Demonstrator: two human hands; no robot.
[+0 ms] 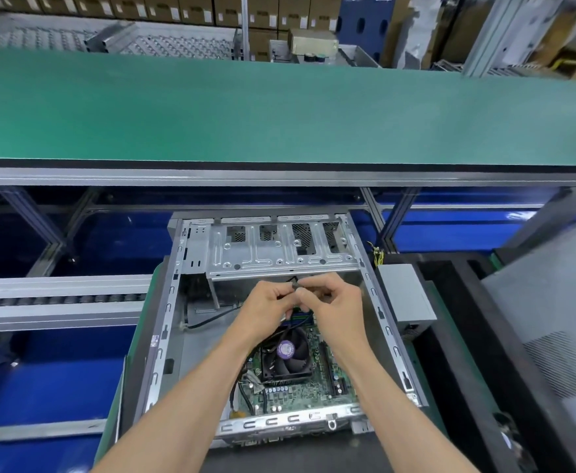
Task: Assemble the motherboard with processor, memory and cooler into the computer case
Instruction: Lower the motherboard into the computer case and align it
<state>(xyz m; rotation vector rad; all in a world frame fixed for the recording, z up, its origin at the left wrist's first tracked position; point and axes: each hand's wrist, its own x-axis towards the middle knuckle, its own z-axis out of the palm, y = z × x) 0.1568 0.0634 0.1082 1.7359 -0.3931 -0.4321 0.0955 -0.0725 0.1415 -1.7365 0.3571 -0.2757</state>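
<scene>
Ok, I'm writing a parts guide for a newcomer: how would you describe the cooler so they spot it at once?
Start at the open metal computer case lying in front of the green conveyor belt. In its near half sits the green motherboard. The cooler is the square black fan block rising from it, just below the hands, the only part with blades and a round purple hub sticker.

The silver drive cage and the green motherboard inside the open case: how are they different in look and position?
The silver drive cage sits at the case's far end, raised like a shelf; the green motherboard lies flat on the case floor at the near end. The cage is bare stamped metal with cut-outs; the motherboard carries a black cooler fan and small components. Both sit inside the grey metal computer case.
</scene>
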